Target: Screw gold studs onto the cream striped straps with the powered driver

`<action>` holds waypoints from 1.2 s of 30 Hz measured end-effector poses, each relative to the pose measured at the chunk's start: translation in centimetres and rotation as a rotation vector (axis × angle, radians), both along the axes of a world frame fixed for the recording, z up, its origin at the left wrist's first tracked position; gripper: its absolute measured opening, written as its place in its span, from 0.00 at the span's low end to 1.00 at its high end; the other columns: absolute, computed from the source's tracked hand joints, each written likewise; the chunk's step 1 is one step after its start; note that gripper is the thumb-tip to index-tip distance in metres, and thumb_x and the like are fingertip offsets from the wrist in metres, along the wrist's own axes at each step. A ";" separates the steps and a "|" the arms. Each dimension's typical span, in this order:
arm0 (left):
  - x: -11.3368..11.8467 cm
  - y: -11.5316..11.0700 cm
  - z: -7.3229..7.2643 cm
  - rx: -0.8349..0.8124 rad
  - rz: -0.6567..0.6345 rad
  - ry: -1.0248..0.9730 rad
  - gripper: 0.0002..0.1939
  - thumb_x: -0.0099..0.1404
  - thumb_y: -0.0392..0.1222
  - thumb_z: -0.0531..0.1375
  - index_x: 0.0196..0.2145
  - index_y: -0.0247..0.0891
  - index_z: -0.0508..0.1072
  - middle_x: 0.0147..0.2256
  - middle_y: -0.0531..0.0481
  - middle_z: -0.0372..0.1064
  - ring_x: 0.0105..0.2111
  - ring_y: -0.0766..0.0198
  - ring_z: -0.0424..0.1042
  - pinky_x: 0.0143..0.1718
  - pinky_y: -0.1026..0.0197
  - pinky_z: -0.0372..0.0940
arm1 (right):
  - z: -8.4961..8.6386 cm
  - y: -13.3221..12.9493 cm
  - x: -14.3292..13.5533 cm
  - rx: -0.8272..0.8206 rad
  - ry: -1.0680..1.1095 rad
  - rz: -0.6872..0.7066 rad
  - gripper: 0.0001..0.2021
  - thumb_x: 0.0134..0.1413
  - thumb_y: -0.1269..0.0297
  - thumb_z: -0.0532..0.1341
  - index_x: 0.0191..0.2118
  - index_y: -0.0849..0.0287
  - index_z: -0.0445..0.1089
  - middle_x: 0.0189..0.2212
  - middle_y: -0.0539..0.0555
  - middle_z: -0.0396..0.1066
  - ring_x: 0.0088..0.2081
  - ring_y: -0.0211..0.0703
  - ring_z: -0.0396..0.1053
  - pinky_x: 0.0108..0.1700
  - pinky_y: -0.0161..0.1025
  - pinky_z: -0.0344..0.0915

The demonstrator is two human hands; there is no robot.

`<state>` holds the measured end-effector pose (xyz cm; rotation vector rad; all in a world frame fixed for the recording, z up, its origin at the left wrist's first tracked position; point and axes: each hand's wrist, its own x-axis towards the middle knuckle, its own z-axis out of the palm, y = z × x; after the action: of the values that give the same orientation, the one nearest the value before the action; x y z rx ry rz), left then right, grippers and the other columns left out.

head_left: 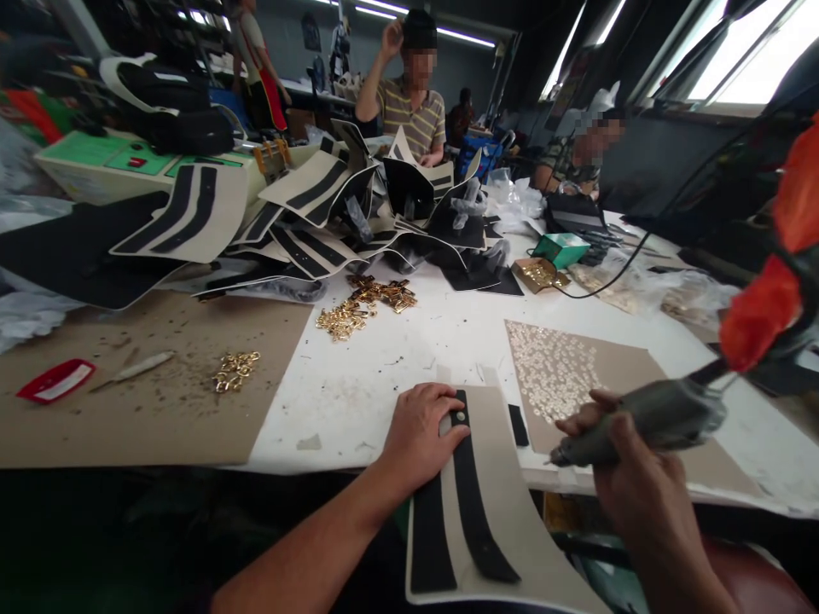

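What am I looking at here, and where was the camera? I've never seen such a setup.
There's no robot: these are a person's own bare hands, seen from a camera worn on the head, looking forward and down. The left hand rests on a beige panel with black strips, which overhangs the front edge of the white table. The right hand grips a grey handheld tool, its tip apart from the panel. Around them lie gold-coloured metal pieces, small pale pieces on a brown sheet, and a heap of similar panels.

dark grey wall [665,141], bright windows [764,68], overhead tube light [464,36], white worktable [349,379]
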<state>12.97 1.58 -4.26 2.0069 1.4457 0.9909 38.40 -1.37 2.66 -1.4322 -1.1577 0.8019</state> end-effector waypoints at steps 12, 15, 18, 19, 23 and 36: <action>-0.1 -0.1 -0.1 -0.039 -0.006 -0.027 0.16 0.59 0.39 0.74 0.45 0.46 0.80 0.54 0.50 0.76 0.57 0.51 0.70 0.59 0.45 0.62 | 1.2 5.7 -5.3 0.138 0.243 0.245 0.27 0.55 0.55 0.71 0.60 0.50 0.72 0.43 0.55 0.72 0.43 0.49 0.70 0.37 0.42 0.70; 0.0 0.1 0.0 -0.037 -0.009 -0.015 0.16 0.59 0.39 0.73 0.46 0.46 0.80 0.54 0.50 0.76 0.56 0.51 0.71 0.59 0.45 0.62 | 0.2 5.5 -3.3 0.178 0.166 0.132 0.29 0.50 0.55 0.75 0.57 0.51 0.73 0.39 0.54 0.74 0.38 0.48 0.73 0.37 0.43 0.71; 0.0 0.3 0.1 -0.029 -0.014 -0.003 0.16 0.60 0.38 0.73 0.46 0.46 0.80 0.53 0.50 0.76 0.56 0.51 0.71 0.58 0.45 0.61 | -0.4 5.1 -2.2 0.198 0.164 0.047 0.27 0.45 0.55 0.78 0.51 0.54 0.75 0.36 0.52 0.74 0.31 0.45 0.72 0.32 0.42 0.71; 0.0 0.3 0.1 -0.026 -0.015 -0.002 0.16 0.60 0.38 0.73 0.46 0.46 0.80 0.53 0.50 0.76 0.56 0.51 0.71 0.58 0.45 0.61 | -0.3 5.0 -2.2 0.188 0.190 0.038 0.26 0.45 0.55 0.78 0.50 0.55 0.75 0.35 0.51 0.74 0.29 0.43 0.71 0.31 0.41 0.70; 0.0 0.2 0.1 -0.022 -0.019 -0.001 0.16 0.60 0.39 0.73 0.46 0.45 0.80 0.53 0.51 0.76 0.56 0.52 0.71 0.58 0.45 0.61 | 1.4 5.3 -3.1 0.146 0.401 0.125 0.27 0.45 0.45 0.77 0.46 0.57 0.77 0.35 0.51 0.72 0.27 0.35 0.68 0.28 0.35 0.69; 0.1 0.0 0.0 -0.031 -0.022 -0.034 0.17 0.59 0.41 0.74 0.45 0.46 0.79 0.54 0.51 0.75 0.57 0.50 0.71 0.58 0.44 0.62 | -0.3 7.3 -9.5 0.128 0.365 0.425 0.16 0.57 0.50 0.71 0.42 0.53 0.72 0.28 0.47 0.71 0.29 0.42 0.71 0.36 0.43 0.74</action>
<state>13.03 1.57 -4.25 1.9707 1.4101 0.9825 28.91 5.88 2.40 -0.8934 -1.2144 1.2049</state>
